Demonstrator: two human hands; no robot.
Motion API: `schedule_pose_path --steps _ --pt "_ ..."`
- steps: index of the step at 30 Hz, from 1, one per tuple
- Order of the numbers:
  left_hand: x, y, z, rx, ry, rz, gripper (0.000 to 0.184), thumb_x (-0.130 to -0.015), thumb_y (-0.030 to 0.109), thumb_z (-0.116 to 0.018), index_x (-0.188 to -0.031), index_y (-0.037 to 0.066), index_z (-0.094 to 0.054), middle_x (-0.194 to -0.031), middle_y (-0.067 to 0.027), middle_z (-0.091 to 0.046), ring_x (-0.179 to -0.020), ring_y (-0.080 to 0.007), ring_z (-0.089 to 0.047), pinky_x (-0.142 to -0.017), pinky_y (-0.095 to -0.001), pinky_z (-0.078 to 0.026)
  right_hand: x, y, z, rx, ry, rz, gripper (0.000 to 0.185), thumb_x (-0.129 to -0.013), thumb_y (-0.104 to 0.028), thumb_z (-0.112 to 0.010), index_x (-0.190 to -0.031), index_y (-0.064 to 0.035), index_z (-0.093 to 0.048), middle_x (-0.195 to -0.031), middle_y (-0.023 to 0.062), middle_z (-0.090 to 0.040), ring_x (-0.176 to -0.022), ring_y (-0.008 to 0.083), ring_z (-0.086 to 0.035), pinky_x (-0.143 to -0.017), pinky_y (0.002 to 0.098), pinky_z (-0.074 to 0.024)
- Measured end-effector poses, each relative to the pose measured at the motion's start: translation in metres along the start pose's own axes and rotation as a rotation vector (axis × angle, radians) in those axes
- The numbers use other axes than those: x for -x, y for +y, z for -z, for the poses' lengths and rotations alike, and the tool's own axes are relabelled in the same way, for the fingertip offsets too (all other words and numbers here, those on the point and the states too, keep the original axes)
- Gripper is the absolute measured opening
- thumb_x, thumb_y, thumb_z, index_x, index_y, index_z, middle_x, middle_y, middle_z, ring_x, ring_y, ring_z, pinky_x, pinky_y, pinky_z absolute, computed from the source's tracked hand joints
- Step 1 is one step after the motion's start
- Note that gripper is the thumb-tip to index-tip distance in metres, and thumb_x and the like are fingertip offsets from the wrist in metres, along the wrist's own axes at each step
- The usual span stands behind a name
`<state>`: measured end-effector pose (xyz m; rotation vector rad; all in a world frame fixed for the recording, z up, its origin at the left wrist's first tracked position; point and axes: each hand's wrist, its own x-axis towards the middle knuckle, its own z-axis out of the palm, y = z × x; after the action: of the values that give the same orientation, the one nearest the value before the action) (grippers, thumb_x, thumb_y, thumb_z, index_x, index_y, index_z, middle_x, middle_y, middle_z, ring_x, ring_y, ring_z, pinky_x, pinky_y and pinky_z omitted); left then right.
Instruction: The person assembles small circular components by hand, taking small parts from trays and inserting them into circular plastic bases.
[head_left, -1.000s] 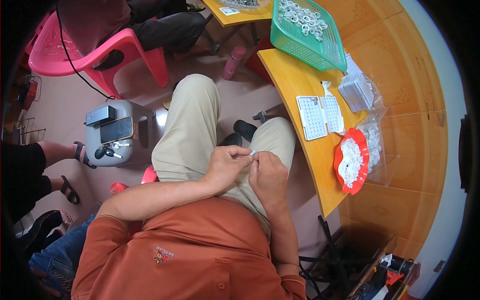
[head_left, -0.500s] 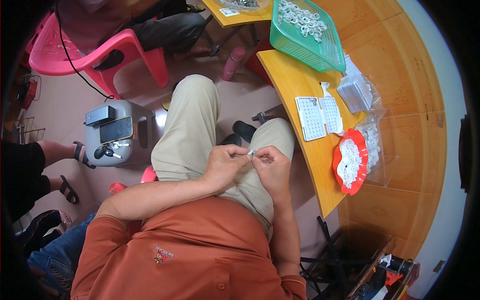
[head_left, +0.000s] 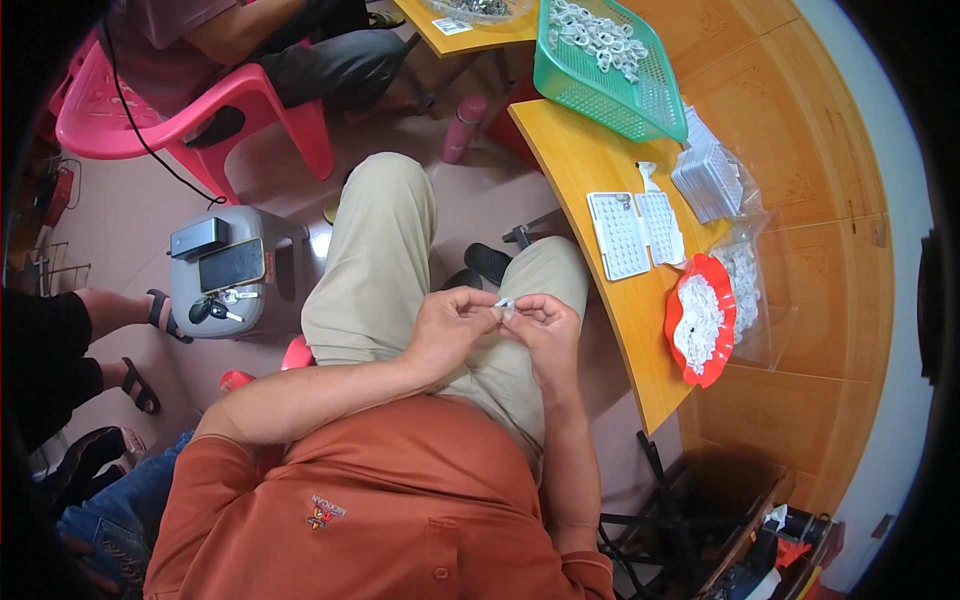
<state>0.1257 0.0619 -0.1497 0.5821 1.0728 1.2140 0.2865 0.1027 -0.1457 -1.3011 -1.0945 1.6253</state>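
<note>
Above my lap, my left hand (head_left: pixel 452 325) and my right hand (head_left: pixel 545 330) meet at the fingertips. Pinched between them is a small white plastic piece (head_left: pixel 505 303); its exact shape is mostly covered by my fingers. Both hands are closed, thumbs against index fingers. To the right, on the yellow table (head_left: pixel 625 330), lies a white tray with rows of small round spots (head_left: pixel 619 236), a second white tray panel (head_left: pixel 659 229) beside it. A red wavy-rimmed dish (head_left: pixel 672 335) holds a heap of small white pieces (head_left: pixel 698 322).
A green basket (head_left: pixel 560 92) of white ring-like parts stands at the table's far end, near stacked white trays (head_left: pixel 707 182). On the left, a grey stool (head_left: pixel 245 312) carries a phone (head_left: pixel 231 264) and keys (head_left: pixel 220 306). A person sits on a pink chair (head_left: pixel 290 125).
My fingers have shifted slightly around the white piece, which shows a little more between the fingertips. The seated person's forearm has come into view at the upper left.
</note>
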Motion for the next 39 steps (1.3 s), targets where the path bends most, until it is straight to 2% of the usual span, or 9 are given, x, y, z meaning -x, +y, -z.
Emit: schedule_pose_path --steps 4,7,18,22,27,39 --pt "0.0 0.002 -0.001 0.022 -0.001 -0.002 0.022 -0.088 0.005 -0.067 -0.105 -0.008 -0.066 -0.092 -0.0106 -0.07 -0.082 -0.0113 -0.066 -0.074 -0.0232 -0.053 0.003 0.001 -0.005 0.168 0.054 0.134 0.013 -0.082 0.004 -0.069 -0.093 0.0066 -0.064 -0.085 0.0104 -0.07 -0.073 0.0113 -0.067 -0.066 0.022 -0.0546" --pt "-0.001 0.001 0.0 0.039 -0.017 -0.007 0.023 -0.088 0.004 -0.066 -0.108 -0.007 -0.064 -0.095 -0.0097 -0.069 -0.084 -0.0107 -0.065 -0.075 -0.0231 -0.053 0.004 0.002 -0.005 0.162 0.054 0.168 0.013 -0.082 0.003 -0.07 -0.093 0.0062 -0.065 -0.085 0.0094 -0.07 -0.072 0.0099 -0.067 -0.066 0.021 -0.0533" --pt "0.001 0.006 0.0 0.074 -0.051 0.062 0.025 -0.088 0.002 -0.066 -0.111 -0.006 -0.062 -0.097 -0.0087 -0.068 -0.085 -0.0107 -0.064 -0.076 -0.0241 -0.052 0.006 0.0 -0.002 0.042 0.001 0.111 0.012 -0.083 0.005 -0.07 -0.095 0.0064 -0.066 -0.084 0.0101 -0.07 -0.072 0.0109 -0.067 -0.065 0.0219 -0.0545" --pt "0.0 0.004 0.0 0.061 -0.031 0.075 0.024 -0.086 0.004 -0.068 -0.108 -0.004 -0.064 -0.091 -0.0066 -0.068 -0.077 -0.0089 -0.063 -0.066 -0.0215 -0.049 0.006 -0.002 0.004 0.035 -0.042 0.072 0.012 -0.085 0.007 -0.066 -0.097 0.0081 -0.064 -0.089 0.0141 -0.07 -0.075 0.0148 -0.069 -0.071 0.0253 -0.061" --pt "0.002 0.013 -0.002 0.081 -0.027 0.102 0.023 -0.085 0.007 -0.07 -0.106 -0.002 -0.065 -0.081 -0.0034 -0.068 -0.067 -0.0051 -0.059 -0.053 -0.0184 -0.04 0.007 -0.007 0.006 -0.035 -0.063 0.021 0.013 -0.087 0.005 -0.065 -0.099 0.0087 -0.063 -0.09 0.0157 -0.07 -0.076 0.0164 -0.07 -0.071 0.0263 -0.0614" --pt "-0.001 0.013 -0.002 0.177 -0.023 0.194 0.02 -0.087 0.007 -0.07 -0.105 -0.001 -0.065 -0.086 -0.0055 -0.069 -0.069 -0.0068 -0.062 -0.054 -0.0175 -0.041 0.008 -0.012 0.004 -0.08 -0.059 -0.004 0.016 -0.087 0.001 -0.066 -0.1 0.0087 -0.064 -0.089 0.0132 -0.069 -0.076 0.0139 -0.068 -0.07 0.0251 -0.0595"
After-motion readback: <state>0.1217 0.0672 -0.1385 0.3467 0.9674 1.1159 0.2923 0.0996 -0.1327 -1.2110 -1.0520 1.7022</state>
